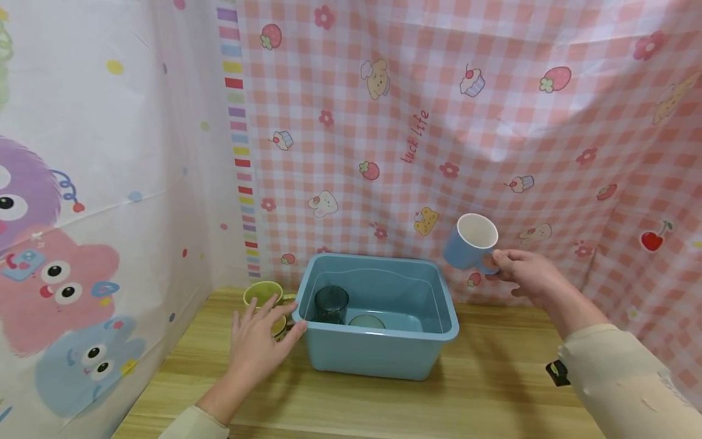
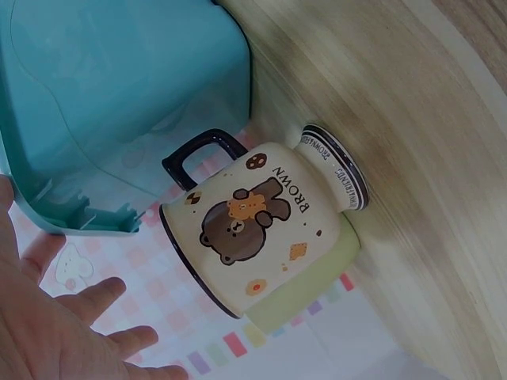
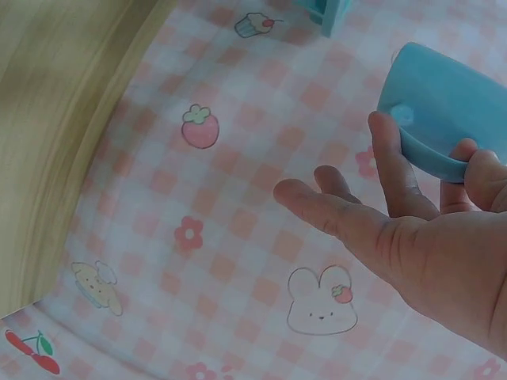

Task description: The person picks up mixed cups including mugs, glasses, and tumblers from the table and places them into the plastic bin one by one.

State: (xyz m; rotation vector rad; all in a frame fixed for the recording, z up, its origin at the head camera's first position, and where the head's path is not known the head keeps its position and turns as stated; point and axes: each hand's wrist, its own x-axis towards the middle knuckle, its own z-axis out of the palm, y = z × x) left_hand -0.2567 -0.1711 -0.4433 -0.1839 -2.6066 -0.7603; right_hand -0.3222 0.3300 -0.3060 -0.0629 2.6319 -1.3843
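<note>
- Right hand point(image 1: 526, 273) pinches blue mug point(image 1: 470, 242) by its handle, tilted in the air beside teal tub point(image 1: 378, 350).
- Left hand point(image 1: 258, 341), fingers spread, rests near bear mug point(image 2: 261, 229) on bench point(image 1: 493, 390).

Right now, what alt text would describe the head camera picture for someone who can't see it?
A person's right hand holds a blue mug in the air beside a blue plastic tub on a wooden table. Their left hand rests open against the tub, in front of a green mug.
</note>
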